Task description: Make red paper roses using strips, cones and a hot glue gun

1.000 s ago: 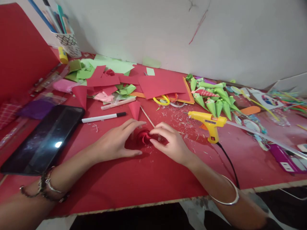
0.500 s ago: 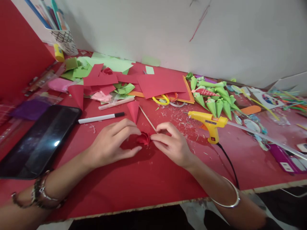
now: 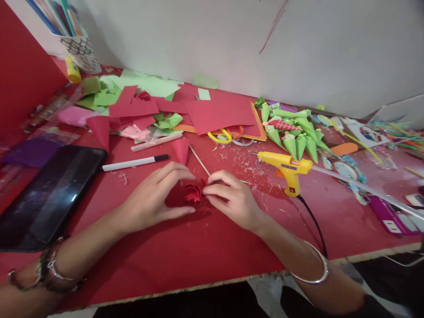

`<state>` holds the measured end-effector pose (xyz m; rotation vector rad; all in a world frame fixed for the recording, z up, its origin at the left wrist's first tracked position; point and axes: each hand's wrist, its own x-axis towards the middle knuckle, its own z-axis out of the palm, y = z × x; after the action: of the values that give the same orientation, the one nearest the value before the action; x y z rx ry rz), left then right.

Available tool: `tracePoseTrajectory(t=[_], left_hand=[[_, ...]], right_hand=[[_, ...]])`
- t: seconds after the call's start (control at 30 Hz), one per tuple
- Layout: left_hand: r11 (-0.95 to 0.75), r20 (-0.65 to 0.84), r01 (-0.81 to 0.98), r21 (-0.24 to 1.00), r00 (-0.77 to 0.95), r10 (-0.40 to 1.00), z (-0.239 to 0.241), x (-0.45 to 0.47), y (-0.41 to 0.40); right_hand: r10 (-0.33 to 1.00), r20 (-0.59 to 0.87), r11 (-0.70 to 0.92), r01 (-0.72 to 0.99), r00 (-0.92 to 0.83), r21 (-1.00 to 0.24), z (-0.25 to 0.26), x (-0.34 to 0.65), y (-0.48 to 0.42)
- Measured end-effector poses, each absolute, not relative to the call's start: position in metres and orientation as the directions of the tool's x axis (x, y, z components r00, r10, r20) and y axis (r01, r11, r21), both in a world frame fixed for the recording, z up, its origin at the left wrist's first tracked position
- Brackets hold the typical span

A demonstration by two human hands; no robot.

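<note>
A small rolled coil of red paper (image 3: 192, 193) stands on the red table between my hands, its layered edges fanned in a swirl. My left hand (image 3: 155, 194) curves around its left side, thumb and fingers apart, holding nothing. The bunched fingertips of my right hand (image 3: 230, 196) press together at the coil's right edge and appear to pinch it; the exact contact is hidden. A thin wooden stick (image 3: 198, 159) slants behind my right index finger. Just beyond the left fingers lies a red paper cone (image 3: 181, 149).
A yellow glue gun (image 3: 288, 170) with its cord lies to the right, near green paper cones (image 3: 291, 139). On the left are a black phone (image 3: 49, 194) and a marker (image 3: 132, 163). Red sheets (image 3: 218, 115) and scraps cover the back.
The red coil's face is turned more toward me and its layers look more spread. My right hand has shifted slightly left; the whole view has also drifted a little.
</note>
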<state>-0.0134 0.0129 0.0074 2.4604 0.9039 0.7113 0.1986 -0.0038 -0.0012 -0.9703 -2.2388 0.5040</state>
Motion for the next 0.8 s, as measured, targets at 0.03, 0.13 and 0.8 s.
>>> tracePoseTrajectory(t=[0.03, 0.13, 0.8], left_hand=[[-0.716, 0.354, 0.453, 0.532, 0.649, 0.674, 0.0068, -0.0137, 0.0131], [-0.754, 0.445, 0.440, 0.488, 0.618, 0.648, 0.0053, -0.0145, 0.0136], [-0.701, 0.319, 0.502, 0.507, 0.646, 0.693, -0.0002, -0.0092, 0.0110]], right_hand=[[0.750, 0.401, 0.655, 0.501, -0.526, -0.566, -0.0013, 0.1987, -0.0036], [0.751, 0.403, 0.652, 0.487, -0.524, -0.581, -0.0005, 0.1987, -0.0033], [0.779, 0.272, 0.577, 0.475, -0.565, -0.665, -0.0008, 0.1956, -0.0039]])
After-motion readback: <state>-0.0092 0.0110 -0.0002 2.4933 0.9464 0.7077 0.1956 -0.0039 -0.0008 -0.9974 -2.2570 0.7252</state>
